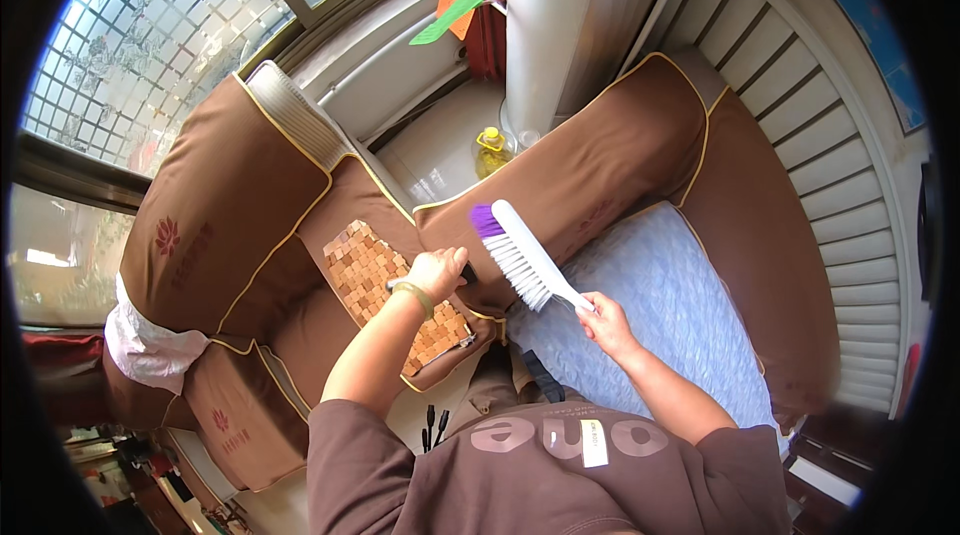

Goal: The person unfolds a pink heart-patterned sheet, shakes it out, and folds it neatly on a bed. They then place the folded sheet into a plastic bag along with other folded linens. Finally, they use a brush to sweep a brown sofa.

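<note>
My right hand [606, 326] grips the end of the white plastic handle of a bed brush [529, 246]. The brush is raised in front of me, its white bristles facing left, with a purple tuft at the far end. My left hand [441, 274] is closed around a small black object [469, 274], mostly hidden by the fingers. A bangle [417, 296] circles that wrist. Below the left hand, a mat of wooden tiles [367, 265] lies on the brown-covered sofa seat. Under the brush and right hand, a pale blue plush pad [645, 302] covers another seat.
Brown sofa backs [592, 152] with yellow piping rise ahead and on both sides. Behind them, an oil jug [492, 151] with a yellow cap stands beside a white column [566, 24]. A white cloth [150, 336] drapes the left armrest. A slatted white panel [817, 122] borders the right.
</note>
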Tool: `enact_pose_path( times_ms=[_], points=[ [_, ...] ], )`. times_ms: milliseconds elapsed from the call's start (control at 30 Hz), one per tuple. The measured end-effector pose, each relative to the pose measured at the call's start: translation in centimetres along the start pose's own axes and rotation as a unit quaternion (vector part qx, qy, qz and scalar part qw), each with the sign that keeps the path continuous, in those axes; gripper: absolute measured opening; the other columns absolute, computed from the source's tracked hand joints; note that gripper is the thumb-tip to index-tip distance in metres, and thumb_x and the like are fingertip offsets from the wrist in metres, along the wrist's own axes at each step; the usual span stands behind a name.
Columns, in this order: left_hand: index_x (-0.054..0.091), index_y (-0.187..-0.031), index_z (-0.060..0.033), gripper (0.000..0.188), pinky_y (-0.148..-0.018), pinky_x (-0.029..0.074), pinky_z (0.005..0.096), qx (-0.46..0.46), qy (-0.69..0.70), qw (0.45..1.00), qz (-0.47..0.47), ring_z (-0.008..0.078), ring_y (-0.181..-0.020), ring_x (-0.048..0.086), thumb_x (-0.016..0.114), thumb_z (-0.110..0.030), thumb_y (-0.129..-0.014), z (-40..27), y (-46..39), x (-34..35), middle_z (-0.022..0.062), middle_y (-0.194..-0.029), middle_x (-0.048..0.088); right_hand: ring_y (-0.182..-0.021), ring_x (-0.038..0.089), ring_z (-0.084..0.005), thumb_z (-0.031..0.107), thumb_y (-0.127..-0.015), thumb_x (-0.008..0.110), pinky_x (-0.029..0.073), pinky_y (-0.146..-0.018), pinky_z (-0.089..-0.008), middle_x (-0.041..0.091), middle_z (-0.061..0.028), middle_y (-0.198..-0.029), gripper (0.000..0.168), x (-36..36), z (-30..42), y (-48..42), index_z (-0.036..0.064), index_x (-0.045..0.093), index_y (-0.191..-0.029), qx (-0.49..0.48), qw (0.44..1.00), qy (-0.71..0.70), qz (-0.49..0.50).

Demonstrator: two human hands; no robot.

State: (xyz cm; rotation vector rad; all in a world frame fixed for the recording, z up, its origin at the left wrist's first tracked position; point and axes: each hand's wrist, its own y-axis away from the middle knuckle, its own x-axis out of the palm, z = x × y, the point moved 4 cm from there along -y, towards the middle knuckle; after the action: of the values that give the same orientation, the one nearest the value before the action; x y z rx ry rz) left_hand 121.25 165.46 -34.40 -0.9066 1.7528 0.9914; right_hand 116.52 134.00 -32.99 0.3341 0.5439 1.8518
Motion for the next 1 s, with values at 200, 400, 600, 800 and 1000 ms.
enact_pose_path(
  times_ms=[200,400,600,800,1000],
  points=[
    [0.046,-0.09,-0.005,0.036,-0.07,0.049,0.0431,-0.129,0.166,0.978,0.0,0.036,-0.081,0.062,0.072,-0.025,-0.075,0.8,6.2,0.6,0.0161,-0.082,0.062,-0.068,0.058,-0.0118,0.018,-0.086,0.065,0.047,-0.063,-0.028,0.063,-0.0046,-0.076,0.024,-0.4,0.6,-0.7,0.004,0.061,-0.105,-0.081,0.974,0.211,0.021],
    [0.054,-0.102,0.0004,0.035,-0.079,0.049,0.0333,-0.329,0.486,0.809,-0.003,0.0187,-0.085,0.06,0.075,-0.012,-0.077,8.5,12.1,8.8,0.011,-0.089,0.064,-0.068,0.06,-0.0145,0.017,-0.084,0.066,0.047,-0.063,-0.0292,0.064,-0.0061,-0.075,0.022,0.0,1.1,-2.2,0.005,0.06,-0.102,-0.069,0.973,0.22,-0.001],
    [0.054,-0.109,0.0013,0.042,-0.086,0.047,0.0351,-0.367,0.439,0.82,0.025,0.0231,-0.096,0.061,0.076,-0.018,-0.078,11.6,11.3,10.5,0.0145,-0.098,0.065,-0.068,0.061,-0.017,0.015,-0.082,0.067,0.048,-0.062,-0.0309,0.063,-0.0071,-0.074,0.022,3.0,1.6,-2.1,0.003,0.055,-0.096,-0.082,0.968,0.238,-0.004],
    [0.053,-0.109,-0.0038,0.042,-0.087,0.046,0.0427,-0.402,0.322,0.854,0.075,0.0363,-0.101,0.06,0.074,-0.024,-0.079,12.9,9.2,11.5,0.0196,-0.102,0.065,-0.072,0.064,-0.0245,0.022,-0.082,0.069,0.049,-0.064,-0.0345,0.064,-0.0109,-0.081,0.029,4.9,1.3,-0.2,0.004,0.054,-0.098,-0.054,0.96,0.27,0.056],
    [0.05,-0.122,-0.0038,0.062,-0.098,0.04,0.041,-0.422,0.185,0.887,-0.019,0.0339,-0.121,0.047,0.078,-0.026,-0.072,12.0,8.5,9.4,0.0186,-0.129,0.051,-0.072,0.064,-0.0222,0.02,-0.085,0.066,0.049,-0.065,-0.033,0.065,-0.0103,-0.08,0.025,4.9,0.9,-0.2,0.005,0.056,-0.102,-0.054,0.951,0.302,0.035]
  ],
)
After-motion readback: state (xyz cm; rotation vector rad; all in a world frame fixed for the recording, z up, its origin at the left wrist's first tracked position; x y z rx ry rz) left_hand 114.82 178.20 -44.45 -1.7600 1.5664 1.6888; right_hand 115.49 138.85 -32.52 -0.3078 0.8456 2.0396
